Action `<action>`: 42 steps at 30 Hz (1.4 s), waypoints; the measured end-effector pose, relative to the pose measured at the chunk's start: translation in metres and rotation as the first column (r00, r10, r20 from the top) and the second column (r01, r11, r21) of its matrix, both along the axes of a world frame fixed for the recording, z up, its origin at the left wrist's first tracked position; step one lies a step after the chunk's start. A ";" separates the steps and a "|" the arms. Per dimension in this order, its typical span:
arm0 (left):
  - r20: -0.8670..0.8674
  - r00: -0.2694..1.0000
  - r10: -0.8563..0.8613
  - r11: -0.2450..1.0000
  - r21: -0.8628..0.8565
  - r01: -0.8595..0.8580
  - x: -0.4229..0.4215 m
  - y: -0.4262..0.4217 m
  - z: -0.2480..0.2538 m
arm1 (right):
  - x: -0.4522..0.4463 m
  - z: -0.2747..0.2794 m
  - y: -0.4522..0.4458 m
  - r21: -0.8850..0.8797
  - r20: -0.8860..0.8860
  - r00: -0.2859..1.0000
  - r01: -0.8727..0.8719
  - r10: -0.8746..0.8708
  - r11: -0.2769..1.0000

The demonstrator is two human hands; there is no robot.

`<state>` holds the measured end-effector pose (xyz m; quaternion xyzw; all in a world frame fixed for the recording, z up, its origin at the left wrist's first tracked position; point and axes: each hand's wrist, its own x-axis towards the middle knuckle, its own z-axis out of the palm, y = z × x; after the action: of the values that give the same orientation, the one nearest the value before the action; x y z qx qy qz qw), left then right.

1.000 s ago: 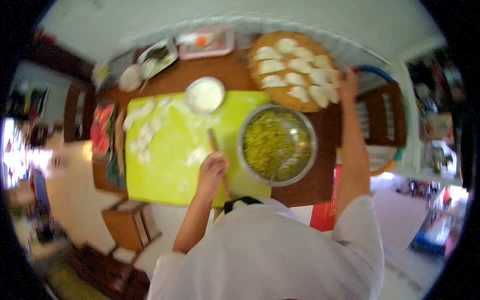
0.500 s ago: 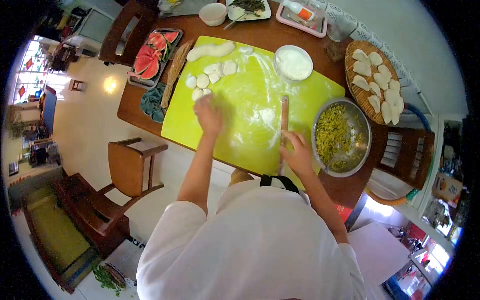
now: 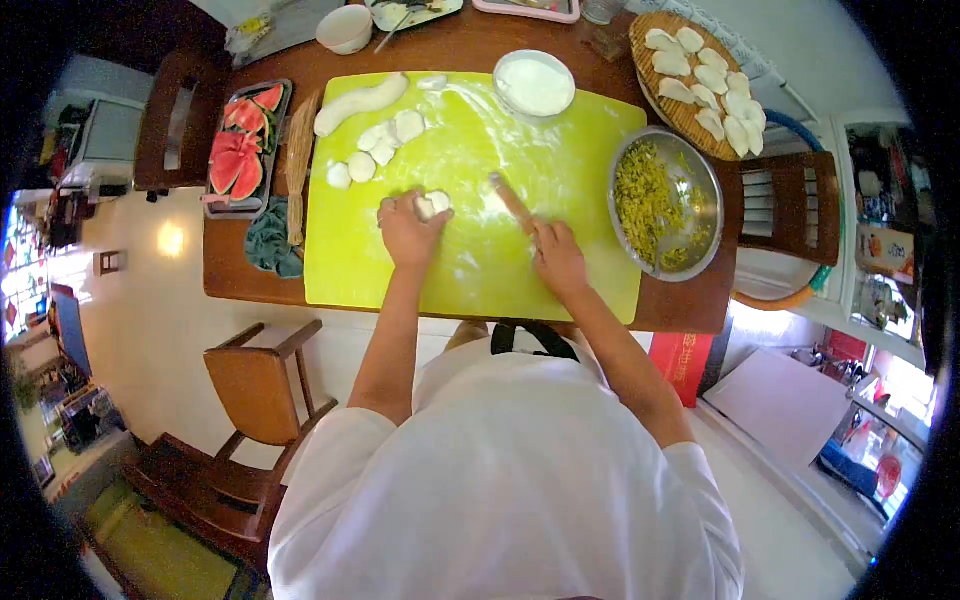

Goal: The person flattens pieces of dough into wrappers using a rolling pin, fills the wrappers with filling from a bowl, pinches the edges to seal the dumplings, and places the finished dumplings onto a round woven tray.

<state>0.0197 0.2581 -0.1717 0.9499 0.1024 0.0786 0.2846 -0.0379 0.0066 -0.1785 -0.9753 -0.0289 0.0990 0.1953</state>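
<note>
My left hand [image 3: 408,232] is closed around white dough pieces [image 3: 432,206] over the floured green mat [image 3: 460,295]. Its fingers curl at their edges, and part of the dough is hidden. To the right, my right hand [image 3: 560,256] grips one end of a wooden rolling pin [image 3: 514,204], which slants up and to the left with its far tip over a floury patch. Several cut dough pieces [image 3: 361,167] lie on the mat beyond my left hand. Behind them rest a dough rope [image 3: 362,103] and a small dough lump [image 3: 432,83].
A bowl of flour [image 3: 534,84] sits at the mat's far edge. Right of the mat are a steel bowl of chopped filling [image 3: 650,205] and a woven tray [image 3: 650,88] of dumplings. Watermelon slices [image 3: 240,160], a whisk-like brush [image 3: 300,165] and a dark cloth [image 3: 272,242] lie left.
My left hand has taken the two nearest dough pieces and brought them toward the mat's middle. My right hand has taken up the rolling pin and tilted it left. The view has shifted.
</note>
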 end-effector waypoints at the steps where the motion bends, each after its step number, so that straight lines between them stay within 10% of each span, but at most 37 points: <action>1: -0.004 1.000 -0.008 1.000 -0.005 0.008 0.000 0.002 0.002 | -0.005 0.004 0.005 0.081 0.045 0.997 -0.064 0.061 0.995; 5: -0.133 0.990 0.050 0.998 -0.036 -0.055 0.009 0.030 0.017 | -0.009 0.019 0.019 0.326 0.119 0.991 0.018 -0.060 0.945; 11: -0.201 0.978 0.058 0.954 -0.278 -0.113 0.001 0.058 0.004 | -0.027 0.049 -0.015 0.246 0.121 0.984 0.095 -0.128 0.965; 14: -0.275 0.961 0.004 0.628 -0.747 -0.217 0.002 0.060 -0.015 | -0.039 0.035 -0.030 0.164 0.108 0.993 -0.067 0.050 0.984; 16: -0.316 0.945 -0.090 -0.032 -0.947 -0.320 0.003 0.062 -0.003 | -0.036 0.041 -0.027 0.145 0.109 0.987 -0.135 0.120 0.980; 19: -0.252 0.963 -0.099 -0.152 -0.952 -0.265 0.007 0.060 0.026 | -0.030 0.037 -0.021 0.141 0.152 0.967 -0.224 0.202 0.964; 20: -0.252 0.963 -0.090 -0.145 -0.954 -0.263 0.006 0.063 0.027 | -0.028 0.034 -0.019 0.151 0.193 0.959 -0.240 0.209 0.959; 22: -0.245 0.970 0.015 0.605 -0.770 -0.203 0.007 0.069 0.025 | -0.022 0.026 -0.018 0.168 0.221 0.949 -0.265 0.226 0.949; 23: -0.245 0.969 0.017 0.613 -0.763 -0.204 0.007 0.078 0.013 | -0.021 0.024 -0.018 0.176 0.238 0.942 -0.283 0.238 0.943; 24: -0.073 0.997 -0.021 0.914 -0.405 -0.010 0.007 0.090 -0.007 | -0.018 0.024 -0.017 0.183 0.241 0.942 -0.282 0.236 0.942; 25: 0.061 0.988 -0.138 0.988 0.073 0.134 0.008 0.091 -0.006 | -0.015 0.027 -0.015 0.205 0.221 0.945 -0.287 0.242 0.936; 31: 0.125 0.929 -0.348 0.805 0.548 0.228 0.005 0.039 0.014 | -0.012 0.017 -0.020 0.218 0.187 0.940 -0.324 0.287 0.920; 35: -0.317 0.902 -0.294 0.935 0.102 0.341 0.010 0.010 0.007 | -0.012 0.005 -0.023 0.333 0.212 0.942 -0.320 0.260 0.887; 37: -0.293 0.863 -0.412 0.845 -0.476 0.242 0.010 -0.015 0.009 | -0.006 0.010 -0.019 0.305 0.164 0.941 -0.333 0.295 0.892; 42: -0.252 0.867 -0.429 0.850 -0.437 0.294 0.017 -0.044 -0.010 | -0.006 0.020 0.005 0.195 0.125 0.959 -0.274 0.253 0.942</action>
<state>0.0370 0.2140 -0.1815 0.8761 -0.0199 -0.1644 0.4529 -0.0435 0.0120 -0.1583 -0.9402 -0.1789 0.0725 0.2807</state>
